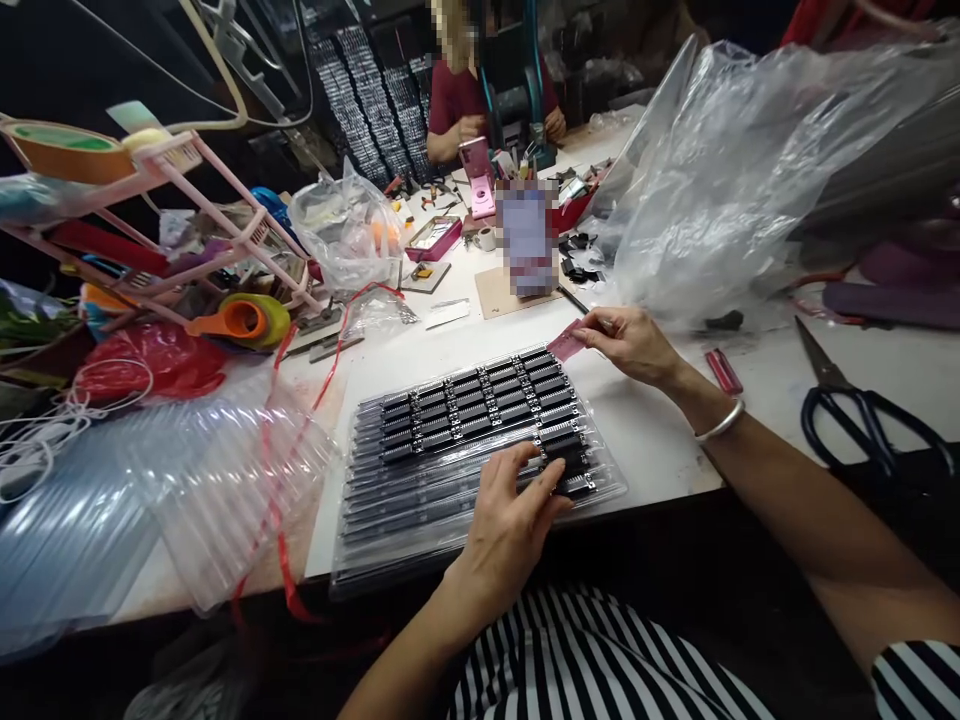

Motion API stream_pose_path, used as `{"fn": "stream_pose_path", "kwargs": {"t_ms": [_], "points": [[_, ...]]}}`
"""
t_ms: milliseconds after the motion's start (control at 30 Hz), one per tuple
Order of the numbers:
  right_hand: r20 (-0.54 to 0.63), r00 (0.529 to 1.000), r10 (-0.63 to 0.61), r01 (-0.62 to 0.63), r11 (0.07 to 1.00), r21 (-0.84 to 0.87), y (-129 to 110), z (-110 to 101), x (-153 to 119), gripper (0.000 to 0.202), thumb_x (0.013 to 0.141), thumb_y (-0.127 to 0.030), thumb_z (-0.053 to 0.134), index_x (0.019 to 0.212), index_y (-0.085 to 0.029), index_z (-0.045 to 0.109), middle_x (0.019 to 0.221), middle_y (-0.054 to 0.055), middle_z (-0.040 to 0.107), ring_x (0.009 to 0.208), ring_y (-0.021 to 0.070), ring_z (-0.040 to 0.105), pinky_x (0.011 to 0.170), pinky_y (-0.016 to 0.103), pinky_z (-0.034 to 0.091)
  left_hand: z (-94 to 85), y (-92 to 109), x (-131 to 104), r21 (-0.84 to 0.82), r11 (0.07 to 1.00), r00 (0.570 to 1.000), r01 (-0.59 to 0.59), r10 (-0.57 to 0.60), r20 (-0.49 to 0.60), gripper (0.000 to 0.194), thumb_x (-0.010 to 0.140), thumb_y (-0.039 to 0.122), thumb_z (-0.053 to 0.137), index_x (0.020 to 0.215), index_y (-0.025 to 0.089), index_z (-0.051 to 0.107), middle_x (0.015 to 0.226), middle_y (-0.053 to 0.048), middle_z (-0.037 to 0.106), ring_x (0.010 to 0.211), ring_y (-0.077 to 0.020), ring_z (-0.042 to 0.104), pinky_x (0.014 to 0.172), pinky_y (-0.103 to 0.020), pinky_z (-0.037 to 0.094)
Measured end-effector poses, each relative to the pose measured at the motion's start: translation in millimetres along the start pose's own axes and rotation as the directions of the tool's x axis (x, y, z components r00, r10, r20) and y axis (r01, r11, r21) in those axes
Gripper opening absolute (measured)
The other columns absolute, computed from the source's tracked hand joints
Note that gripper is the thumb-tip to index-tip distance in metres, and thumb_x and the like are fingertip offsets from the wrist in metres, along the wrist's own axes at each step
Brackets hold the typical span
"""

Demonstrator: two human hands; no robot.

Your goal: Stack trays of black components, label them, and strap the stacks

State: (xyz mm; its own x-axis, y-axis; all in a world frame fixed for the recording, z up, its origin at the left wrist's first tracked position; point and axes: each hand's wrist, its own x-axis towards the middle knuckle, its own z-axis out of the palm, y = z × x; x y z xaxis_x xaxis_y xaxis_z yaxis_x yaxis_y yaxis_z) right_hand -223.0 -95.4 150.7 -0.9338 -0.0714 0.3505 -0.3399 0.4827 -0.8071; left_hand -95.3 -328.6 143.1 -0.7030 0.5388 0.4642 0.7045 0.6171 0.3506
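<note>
Clear plastic trays [420, 508] lie stacked at the table's near edge, the top one carrying rows of black comb-toothed parts [471, 399] across its far half and down its right side. The left hand [510, 510] lies over the stack's four o'clock side, fingers bent and partly spread, tips at the parts; whether it grips one, I cannot tell. At two o'clock the right hand [628, 342] pinches a pink piece [565, 343] between thumb and fingers, by the tray's far right corner. Scissors [844, 388] lie farther out at three o'clock, a co-worker [448, 100] is at twelve
</note>
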Motion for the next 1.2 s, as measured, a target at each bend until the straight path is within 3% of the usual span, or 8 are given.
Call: {"fn": "stream_pose_path", "kwargs": {"t_ms": [367, 467, 567, 633, 833, 1000, 1100, 1200], "points": [[0.006, 1.000, 0.005, -0.005, 1.000, -0.028, -1.8, 1.8, 1.2, 0.028, 0.079, -0.042, 0.058, 0.071, -0.015, 0.062, 0.057, -0.002, 0.049, 0.052, 0.0088, 0.036, 0.050, 0.025, 0.028, 4.9, 16.7, -7.2, 0.101, 0.994, 0.998, -0.047, 0.050, -0.025, 0.032, 0.087, 0.007, 0.047, 0.118, 0.015, 0.054, 0.111, -0.015, 0.057, 0.105, -0.0228, 0.054, 0.082, -0.040, 0.051], [0.005, 1.000, 0.008, -0.008, 0.999, -0.042, -2.7, 2.0, 1.2, 0.028, 0.079, -0.042, 0.058, 0.070, -0.016, 0.062, 0.057, -0.002, 0.049, 0.053, 0.0090, 0.036, 0.051, 0.025, 0.029, 9.0, 21.4, -7.8, 0.189, 0.981, 0.998, -0.051, 0.043, 0.045, 0.039, 0.090, 0.031, 0.050, 0.124, 0.014, 0.050, 0.133, -0.020, 0.048, 0.127, -0.0322, 0.041, 0.094, -0.051, 0.045], [0.011, 1.000, 0.008, -0.007, 0.999, -0.043, -2.8, 2.3, 0.7, 0.029, 0.079, -0.043, 0.058, 0.070, -0.015, 0.062, 0.057, -0.002, 0.049, 0.053, 0.0090, 0.037, 0.051, 0.025, 0.029, 17.4, 29.1, -9.3, 0.280, 0.958, 0.989, -0.064, 0.024, 0.143, 0.079, 0.079, 0.063, 0.048, 0.133, 0.006, 0.041, 0.141, -0.026, 0.037, 0.136, -0.0402, 0.026, 0.100, -0.056, 0.039], [0.016, 1.000, 0.007, -0.006, 0.999, -0.041, -1.9, 2.8, 0.2, 0.029, 0.079, -0.042, 0.058, 0.071, -0.015, 0.062, 0.057, -0.002, 0.049, 0.053, 0.0089, 0.037, 0.051, 0.025, 0.029, 22.7, 33.7, -9.7, 0.310, 0.948, 0.985, -0.065, 0.012, 0.170, 0.094, 0.073, 0.072, 0.044, 0.134, 0.000, 0.038, 0.141, -0.029, 0.036, 0.135, -0.0418, 0.025, 0.102, -0.055, 0.038], [-0.032, 0.998, 0.058, -0.057, 0.997, 0.055, 5.0, 6.0, 0.5, 0.023, 0.082, -0.039, 0.056, 0.078, -0.017, 0.057, 0.061, -0.001, 0.054, 0.054, 0.0100, 0.046, 0.053, 0.024, 0.035, 18.9, 33.3, -8.5, 0.293, 0.953, 0.974, -0.073, 0.006, 0.226, 0.070, 0.088, 0.053, 0.042, 0.139, 0.005, 0.033, 0.148, -0.019, 0.029, 0.137, -0.0330, 0.025, 0.106, -0.048, 0.036], [-0.116, 0.984, 0.133, -0.126, 0.990, 0.065, 12.3, 10.7, 0.0, 0.020, 0.085, -0.040, 0.050, 0.083, -0.020, 0.051, 0.059, -0.002, 0.054, 0.047, 0.0096, 0.042, 0.048, 0.024, 0.033, 11.0, 18.9, -20.4, 0.425, 0.905, 0.973, -0.032, -0.070, 0.221, 0.079, 0.086, 0.058, 0.040, 0.143, 0.006, 0.025, 0.150, -0.017, 0.023, 0.140, -0.0323, 0.017, 0.108, -0.055, 0.029], [-0.025, 0.990, 0.141, -0.142, 0.989, -0.044, 12.8, 16.7, -2.4, 0.020, 0.085, -0.040, 0.049, 0.081, -0.021, 0.050, 0.050, -0.005, 0.049, 0.044, 0.0111, 0.044, 0.048, 0.025, 0.033, 8.5, 9.8, -28.2, 0.457, 0.888, 0.964, -0.039, -0.087, 0.250, 0.072, 0.088, 0.056, 0.037, 0.144, 0.013, 0.026, 0.152, -0.010, 0.021, 0.141, -0.0293, 0.017, 0.109, -0.051, 0.029], [0.081, 0.987, 0.140, -0.140, 0.990, -0.006, 9.4, 23.0, -6.0, 0.022, 0.087, -0.043, 0.047, 0.082, -0.021, 0.049, 0.046, -0.005, 0.049, 0.043, 0.0123, 0.047, 0.048, 0.025, 0.036, -0.5, 1.1, -32.9, 0.465, 0.884, 0.959, -0.042, -0.095, 0.267, 0.062, 0.091, 0.049, 0.036, 0.145, 0.019, 0.026, 0.152, -0.005, 0.022, 0.141, -0.0270, 0.019, 0.110, -0.050, 0.028]]}}
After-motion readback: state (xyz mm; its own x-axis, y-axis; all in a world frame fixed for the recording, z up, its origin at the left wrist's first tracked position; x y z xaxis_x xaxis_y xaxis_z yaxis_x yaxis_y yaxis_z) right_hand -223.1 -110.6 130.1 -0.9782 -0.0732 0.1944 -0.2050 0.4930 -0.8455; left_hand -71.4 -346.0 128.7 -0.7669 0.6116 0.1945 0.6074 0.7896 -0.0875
